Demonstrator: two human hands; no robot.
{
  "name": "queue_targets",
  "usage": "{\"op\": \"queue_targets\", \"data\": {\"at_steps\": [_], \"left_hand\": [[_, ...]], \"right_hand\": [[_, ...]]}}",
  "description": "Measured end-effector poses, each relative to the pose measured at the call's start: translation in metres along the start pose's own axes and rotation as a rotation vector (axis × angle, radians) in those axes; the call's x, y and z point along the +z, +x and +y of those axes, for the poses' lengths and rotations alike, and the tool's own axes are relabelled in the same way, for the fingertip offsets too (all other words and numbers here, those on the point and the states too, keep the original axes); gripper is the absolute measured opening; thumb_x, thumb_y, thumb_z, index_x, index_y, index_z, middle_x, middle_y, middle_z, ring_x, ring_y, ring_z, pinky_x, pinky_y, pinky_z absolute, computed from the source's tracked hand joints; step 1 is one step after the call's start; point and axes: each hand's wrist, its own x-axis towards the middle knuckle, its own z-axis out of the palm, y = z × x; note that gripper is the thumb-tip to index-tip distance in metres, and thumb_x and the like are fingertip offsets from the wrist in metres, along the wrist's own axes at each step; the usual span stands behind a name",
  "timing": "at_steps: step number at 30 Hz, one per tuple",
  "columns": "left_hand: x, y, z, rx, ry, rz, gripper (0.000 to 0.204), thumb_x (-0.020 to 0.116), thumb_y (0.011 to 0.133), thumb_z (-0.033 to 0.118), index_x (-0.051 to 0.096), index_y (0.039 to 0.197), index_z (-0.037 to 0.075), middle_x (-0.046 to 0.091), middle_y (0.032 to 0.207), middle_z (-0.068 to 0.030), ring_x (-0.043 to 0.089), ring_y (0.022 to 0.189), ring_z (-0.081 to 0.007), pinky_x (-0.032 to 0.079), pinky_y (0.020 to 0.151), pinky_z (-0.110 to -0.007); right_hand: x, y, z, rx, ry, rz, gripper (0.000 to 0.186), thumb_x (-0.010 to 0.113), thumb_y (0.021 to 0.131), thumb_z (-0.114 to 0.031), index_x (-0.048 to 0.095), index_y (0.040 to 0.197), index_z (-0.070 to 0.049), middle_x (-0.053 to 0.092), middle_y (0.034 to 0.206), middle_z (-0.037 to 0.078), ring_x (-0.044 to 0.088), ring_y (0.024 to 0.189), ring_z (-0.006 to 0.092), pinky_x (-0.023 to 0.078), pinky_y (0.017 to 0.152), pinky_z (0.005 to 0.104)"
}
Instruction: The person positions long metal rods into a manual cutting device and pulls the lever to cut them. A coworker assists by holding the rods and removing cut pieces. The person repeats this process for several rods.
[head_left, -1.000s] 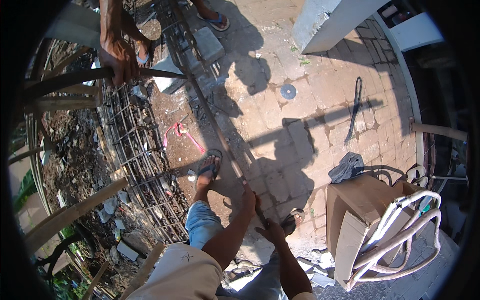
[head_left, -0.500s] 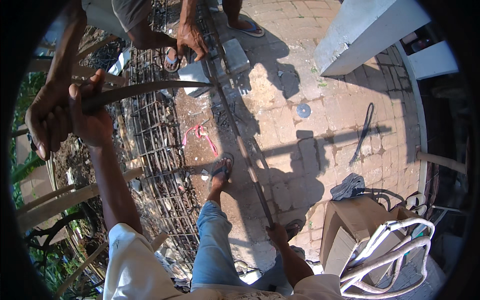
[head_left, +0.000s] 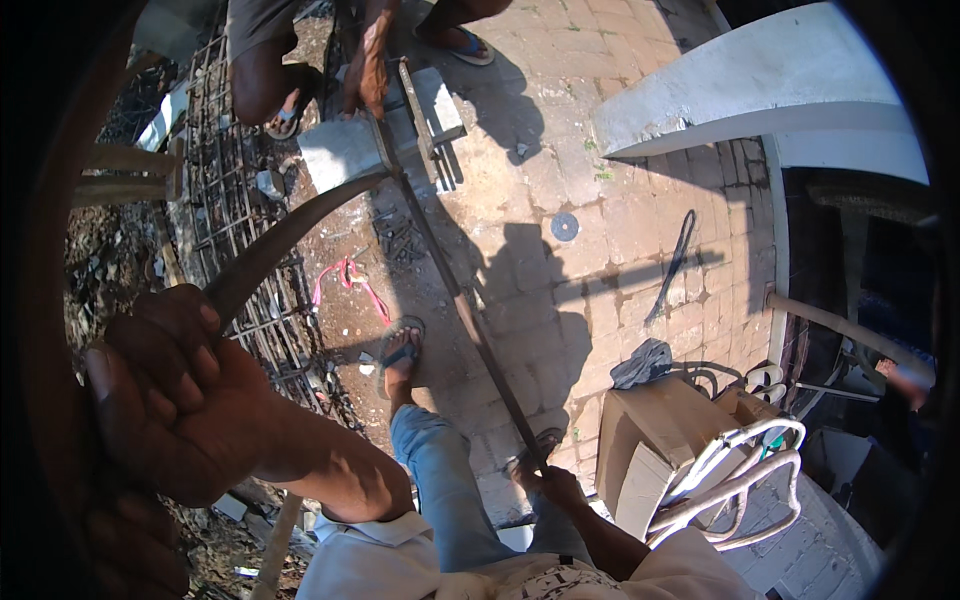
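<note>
My left hand, large and close at the left, is closed around the near end of a long dark bar. The bar looks curved and meets a long, thin metal rod at a concrete block. Down by my feet, my right hand grips the rod's lower end. A co-worker's hand is at the rod's far end over the block. Beside it lies a short metal bar. Another dim hand shows below my left hand; whether it touches the bar cannot be made out.
A rebar cage runs along the left above rubble. Pink ribbon and a dark disc lie on the ground. At right are a cardboard box with a pale hose, a black bag and a white pillar.
My left hand and the bar's near end have swung down and closer to me. The bar's far end stays at the rod. My right hand still holds the rod; the view has shifted.
</note>
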Motion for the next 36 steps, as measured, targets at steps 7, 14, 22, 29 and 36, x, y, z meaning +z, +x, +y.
{"op": "queue_targets", "data": {"at_steps": [7,14,22,29,36], "left_hand": [[0.024,0.003,-0.001,0.033,-0.072,-0.090,0.033,0.036,0.091,0.017,0.030,0.058,0.016,0.032,0.053,-0.0007,0.035,0.052,-0.0124,0.037,0.064,-0.034],[0.065,-0.004,-0.018,-0.058,0.013,0.124,0.036,0.040,0.094,0.018,0.033,0.059,0.014,0.030,0.050,0.0009,0.029,0.044,-0.0105,0.033,0.050,-0.029],[0.060,0.008,-0.043,-0.056,-0.144,-0.190,0.032,0.043,0.091,0.038,0.054,0.085,0.009,0.052,0.073,-0.0041,0.052,0.071,-0.0182,0.043,0.071,-0.036],[-0.014,0.131,-0.037,0.008,0.129,-0.266,0.014,0.051,0.090,0.021,0.056,0.084,0.010,0.051,0.069,-0.0017,0.054,0.071,-0.0177,0.048,0.076,-0.039],[0.018,0.152,-0.007,0.106,0.073,-0.554,0.014,0.051,0.090,0.014,0.055,0.084,0.002,0.055,0.074,-0.0073,0.057,0.075,-0.0197,0.052,0.078,-0.043]], "right_hand": [[-0.125,-0.097,-0.034,0.146,-0.224,-0.019,0.039,0.062,0.077,-0.043,0.069,0.093,-0.007,0.068,0.091,0.018,0.064,0.089,0.0367,0.050,0.082,0.0459],[-0.125,-0.058,0.011,-0.104,0.044,-0.009,0.042,0.075,0.070,-0.040,0.067,0.093,-0.006,0.069,0.087,0.015,0.066,0.086,0.0298,0.052,0.074,0.0389],[-0.052,0.024,0.111,-0.222,1.819,-0.279,0.045,0.054,0.090,-0.043,0.060,0.094,0.001,0.056,0.068,0.008,0.055,0.057,0.0214,0.045,0.055,0.0361],[-0.022,0.063,0.091,-0.432,2.729,0.125,0.058,0.036,0.088,-0.055,0.059,0.083,-0.002,0.062,0.086,0.015,0.058,0.079,0.0284,0.040,0.094,0.0478],[-0.032,0.076,0.086,-1.544,1.820,0.499,0.047,0.044,0.089,-0.042,0.053,0.059,-0.007,0.057,0.057,0.007,0.057,0.059,0.0233,0.036,0.088,0.0519]]}}
